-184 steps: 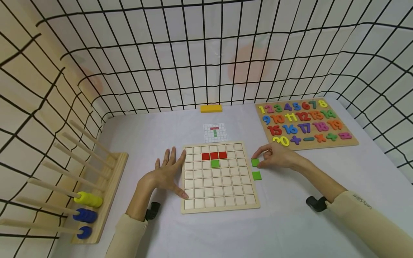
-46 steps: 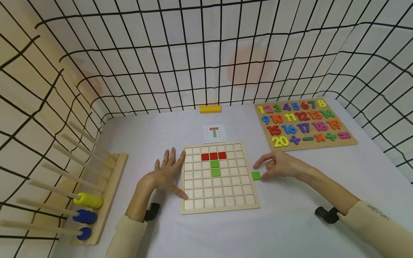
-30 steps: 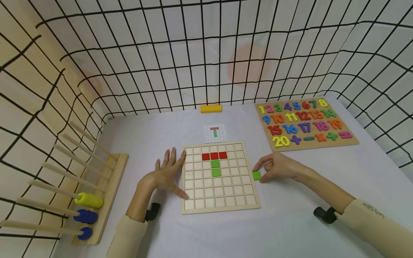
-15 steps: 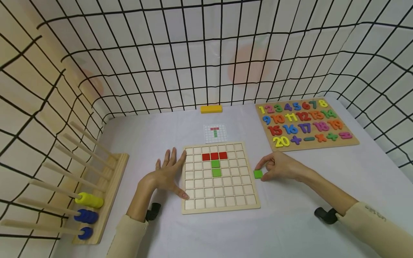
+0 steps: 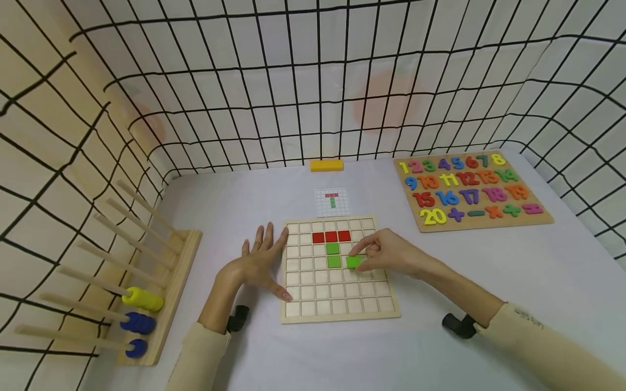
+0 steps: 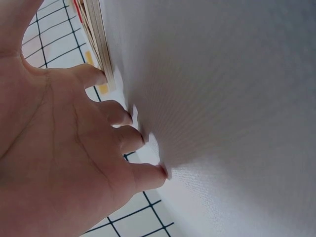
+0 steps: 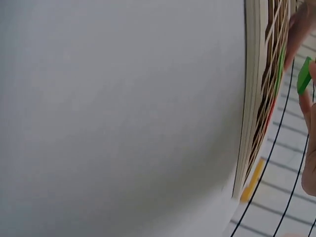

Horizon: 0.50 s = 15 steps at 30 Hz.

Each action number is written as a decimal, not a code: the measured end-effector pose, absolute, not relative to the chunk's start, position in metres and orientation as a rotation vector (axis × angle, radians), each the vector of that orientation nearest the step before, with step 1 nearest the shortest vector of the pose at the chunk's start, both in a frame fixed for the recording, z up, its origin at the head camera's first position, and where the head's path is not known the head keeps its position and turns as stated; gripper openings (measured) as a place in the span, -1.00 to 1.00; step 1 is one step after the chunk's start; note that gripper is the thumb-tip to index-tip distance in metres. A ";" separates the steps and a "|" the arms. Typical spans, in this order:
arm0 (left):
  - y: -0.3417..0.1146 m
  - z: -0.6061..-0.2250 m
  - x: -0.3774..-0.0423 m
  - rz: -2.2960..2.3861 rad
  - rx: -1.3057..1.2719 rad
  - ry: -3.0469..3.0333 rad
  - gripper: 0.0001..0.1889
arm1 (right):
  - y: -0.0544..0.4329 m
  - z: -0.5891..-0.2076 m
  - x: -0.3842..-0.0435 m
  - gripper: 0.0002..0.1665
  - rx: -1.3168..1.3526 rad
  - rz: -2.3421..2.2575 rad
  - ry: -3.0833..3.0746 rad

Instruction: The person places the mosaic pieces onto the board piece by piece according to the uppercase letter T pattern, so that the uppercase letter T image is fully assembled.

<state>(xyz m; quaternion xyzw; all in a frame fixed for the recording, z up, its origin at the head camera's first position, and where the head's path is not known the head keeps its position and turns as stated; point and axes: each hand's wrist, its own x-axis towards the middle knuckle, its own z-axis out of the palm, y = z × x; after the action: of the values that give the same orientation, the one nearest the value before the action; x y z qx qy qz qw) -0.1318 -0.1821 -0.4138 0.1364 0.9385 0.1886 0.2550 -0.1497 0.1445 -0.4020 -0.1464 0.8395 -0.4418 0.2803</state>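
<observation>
A wooden grid board (image 5: pixel 342 307) lies on the white table. Three red tiles (image 5: pixel 331 237) fill a row near its top, and two green tiles (image 5: pixel 333 254) run down from the middle red one. My right hand (image 5: pixel 379 255) hovers over the board and pinches a third green tile (image 5: pixel 353 262) just right of the lower green tile; the tile (image 7: pixel 304 75) also shows in the right wrist view, held above the board (image 7: pixel 252 98). My left hand (image 5: pixel 259 263) lies flat with spread fingers on the table, touching the board's left edge (image 6: pixel 96 39).
A small pattern card (image 5: pixel 333 201) lies beyond the board, with a yellow block (image 5: pixel 326 165) at the back wall. A number puzzle board (image 5: pixel 471 187) sits at the right. A wooden peg rack (image 5: pixel 156 282) with yellow and blue rings stands at the left. Wire mesh walls surround the table.
My right hand picked the last loose green tile off the table right of the board and carried it left over the grid. The left hand has stayed put.
</observation>
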 end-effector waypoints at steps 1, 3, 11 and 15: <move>-0.181 -0.414 -0.132 0.510 0.368 2.550 0.60 | 0.138 -0.403 -0.149 -0.60 -0.387 -1.189 2.246; -0.180 -0.414 -0.133 0.501 0.362 2.551 0.60 | 0.125 -0.405 -0.146 -0.62 -0.375 -1.191 2.237; -0.178 -0.413 -0.131 0.499 0.359 2.538 0.60 | 0.102 -0.414 -0.137 -0.68 -0.419 -1.126 2.296; -0.179 -0.412 -0.132 0.493 0.361 2.546 0.60 | 0.096 -0.414 -0.134 -0.69 -0.493 -1.082 2.362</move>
<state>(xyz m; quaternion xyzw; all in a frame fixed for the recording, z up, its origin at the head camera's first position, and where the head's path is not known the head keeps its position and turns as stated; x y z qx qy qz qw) -0.1320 -0.1794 -0.4123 0.1331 0.9393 0.1818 0.2588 -0.1340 0.0956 -0.4141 -0.1806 0.8658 -0.3964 0.2461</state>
